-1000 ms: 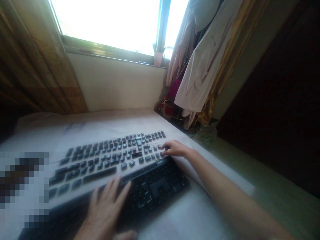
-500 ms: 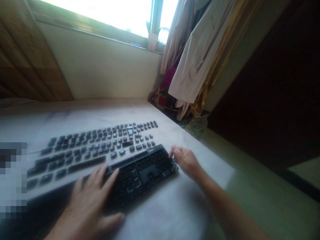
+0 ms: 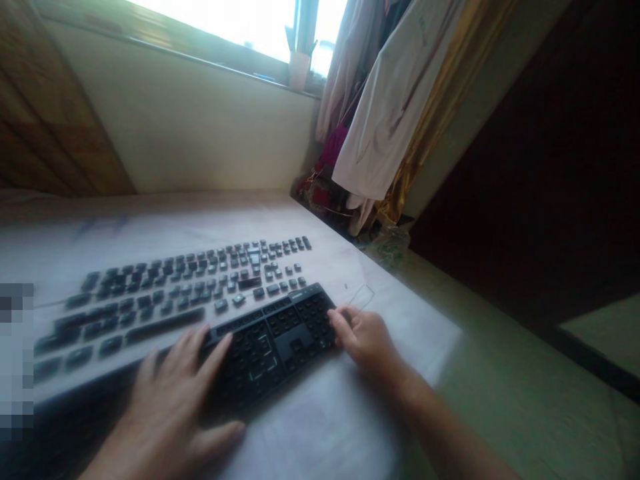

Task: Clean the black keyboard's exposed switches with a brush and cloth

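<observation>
A black keyboard frame [image 3: 280,340] without its keycaps lies near the front of a white sheet. Behind it, many loose black keycaps [image 3: 190,287] are laid out in keyboard rows on the sheet. My left hand [image 3: 170,407] rests flat with fingers spread on the frame's left part. My right hand [image 3: 363,337] has its fingers curled against the frame's right end, over the number-pad area; whether they pinch a keycap is hidden.
The white sheet [image 3: 320,427] covers a table whose right edge drops to a greenish floor [image 3: 500,373]. Hanging clothes [image 3: 385,107] and a gold curtain stand at the back right. A small pink pot [image 3: 299,67] sits on the window sill.
My right hand came back from the loose keycaps to the right end of the frame. The left hand stayed flat on the frame. The view tilted down and left.
</observation>
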A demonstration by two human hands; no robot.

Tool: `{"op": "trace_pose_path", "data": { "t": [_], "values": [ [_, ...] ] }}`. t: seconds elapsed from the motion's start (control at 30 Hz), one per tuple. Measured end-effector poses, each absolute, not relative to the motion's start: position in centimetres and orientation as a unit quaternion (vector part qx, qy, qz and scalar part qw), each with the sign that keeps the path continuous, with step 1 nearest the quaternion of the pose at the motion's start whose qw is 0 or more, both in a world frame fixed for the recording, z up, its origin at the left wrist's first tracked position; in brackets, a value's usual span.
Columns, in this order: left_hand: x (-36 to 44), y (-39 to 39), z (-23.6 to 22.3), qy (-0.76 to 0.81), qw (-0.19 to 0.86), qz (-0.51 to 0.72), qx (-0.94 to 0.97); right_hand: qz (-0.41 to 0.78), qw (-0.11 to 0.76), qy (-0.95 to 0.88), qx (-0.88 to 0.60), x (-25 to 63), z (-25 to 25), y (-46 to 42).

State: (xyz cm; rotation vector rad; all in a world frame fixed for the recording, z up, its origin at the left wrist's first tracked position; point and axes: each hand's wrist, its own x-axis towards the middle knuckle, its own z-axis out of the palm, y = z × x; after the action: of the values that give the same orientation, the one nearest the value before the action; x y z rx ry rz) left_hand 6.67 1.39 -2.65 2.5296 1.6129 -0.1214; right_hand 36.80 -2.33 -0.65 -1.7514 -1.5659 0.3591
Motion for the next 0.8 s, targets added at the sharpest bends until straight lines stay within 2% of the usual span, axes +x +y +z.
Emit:
{"op": "trace_pose_path", "data": {
  "t": [0.27,0.53,0.8],
  "values": [
    [6.6,1.3,-2.4,0.536,0.088,-0.022,0.839,0.073,0.383,-0.630,-0.671,36.1,-2.5,-2.4],
    [6.6,1.5,-3.2,0.528,0.077,0.009,0.845,0.120,0.438,-0.586,-0.671,36.3,-4.4,-2.7],
    [7.1,1.3,-2.2,0.537,0.087,-0.022,0.838,0.137,0.512,-0.528,-0.664,36.1,-3.4,-2.7]
  ]
}}
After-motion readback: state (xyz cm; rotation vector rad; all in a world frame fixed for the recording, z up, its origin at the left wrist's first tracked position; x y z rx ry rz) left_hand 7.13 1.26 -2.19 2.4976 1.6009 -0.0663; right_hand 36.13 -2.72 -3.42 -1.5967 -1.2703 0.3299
